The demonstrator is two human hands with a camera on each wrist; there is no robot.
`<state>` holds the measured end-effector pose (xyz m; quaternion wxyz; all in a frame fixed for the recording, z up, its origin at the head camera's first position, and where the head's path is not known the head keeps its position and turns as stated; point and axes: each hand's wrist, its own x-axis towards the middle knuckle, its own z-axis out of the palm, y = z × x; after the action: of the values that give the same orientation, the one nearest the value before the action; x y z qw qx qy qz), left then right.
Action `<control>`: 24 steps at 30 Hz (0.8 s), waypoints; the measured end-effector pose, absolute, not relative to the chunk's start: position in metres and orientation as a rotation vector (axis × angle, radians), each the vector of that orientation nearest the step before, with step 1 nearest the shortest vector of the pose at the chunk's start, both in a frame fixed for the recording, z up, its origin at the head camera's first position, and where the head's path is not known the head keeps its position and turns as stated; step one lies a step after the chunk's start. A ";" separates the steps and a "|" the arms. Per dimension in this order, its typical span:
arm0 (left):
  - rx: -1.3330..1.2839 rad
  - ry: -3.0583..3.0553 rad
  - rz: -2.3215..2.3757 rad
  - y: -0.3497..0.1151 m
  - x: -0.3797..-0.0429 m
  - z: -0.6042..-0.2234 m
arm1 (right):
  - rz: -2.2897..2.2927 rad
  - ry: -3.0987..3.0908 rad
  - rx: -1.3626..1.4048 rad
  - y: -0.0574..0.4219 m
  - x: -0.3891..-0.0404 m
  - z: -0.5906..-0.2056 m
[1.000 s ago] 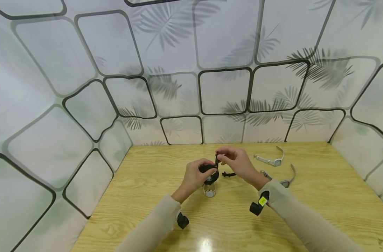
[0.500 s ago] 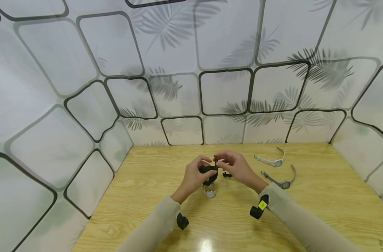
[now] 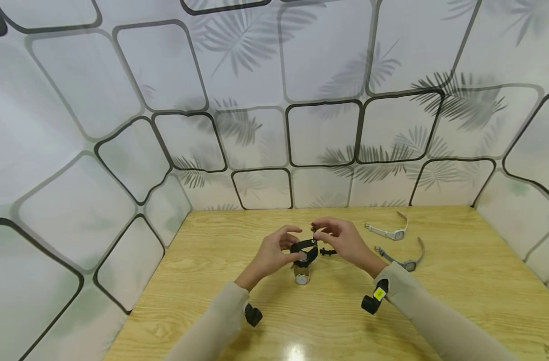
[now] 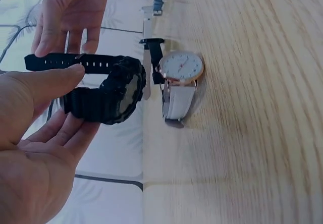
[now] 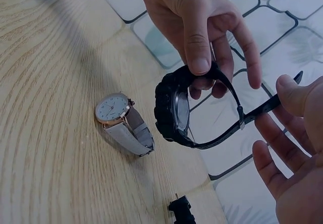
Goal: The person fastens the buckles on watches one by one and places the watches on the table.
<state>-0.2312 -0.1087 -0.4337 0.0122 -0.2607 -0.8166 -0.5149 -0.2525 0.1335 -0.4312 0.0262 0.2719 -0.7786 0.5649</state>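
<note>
A black sports watch (image 5: 169, 108) is held up between both hands, over the table. My left hand (image 3: 271, 254) pinches it near the case with the thumb, the other fingers spread behind it. With thumb and fingertips, my right hand (image 3: 343, 241) pinches the free strap end. The strap makes a loop, its holed end passing through the buckle (image 5: 241, 115). Close below, a watch with a white dial, rose-gold rim and pale strap (image 4: 181, 66) rests on the table.
A second black watch strap (image 3: 328, 251) lies behind the hands, mostly hidden by the right one. Further right are a white watch (image 3: 397, 234) and a grey-blue watch (image 3: 409, 265), on the wooden table (image 3: 202, 301). A patterned curtain (image 3: 319, 135) rises behind and on the sides.
My left hand has shifted slightly left and its fingers have spread, so more of the black watch's loop shows. My right hand still pinches the strap end, having moved slightly right.
</note>
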 end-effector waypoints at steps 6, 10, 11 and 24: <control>-0.729 -2.597 -1.552 -0.116 -0.232 -0.436 | 1.760 -2.407 0.813 0.133 -0.252 -0.430; -0.623 -2.647 -1.478 -0.119 -0.231 -0.436 | 1.755 -2.401 0.801 0.133 -0.252 -0.428; -0.601 -2.657 -1.465 -0.119 -0.230 -0.436 | 1.754 -2.396 0.802 0.133 -0.251 -0.428; -0.587 -2.644 -1.567 -0.118 -0.226 -0.426 | 1.507 -2.461 0.847 0.135 -0.250 -0.421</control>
<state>-0.2263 -0.1181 -0.4258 0.0064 -0.1877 -0.8450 -0.5007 -0.2504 0.1350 -0.4209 0.0672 0.2811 -0.8164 0.5000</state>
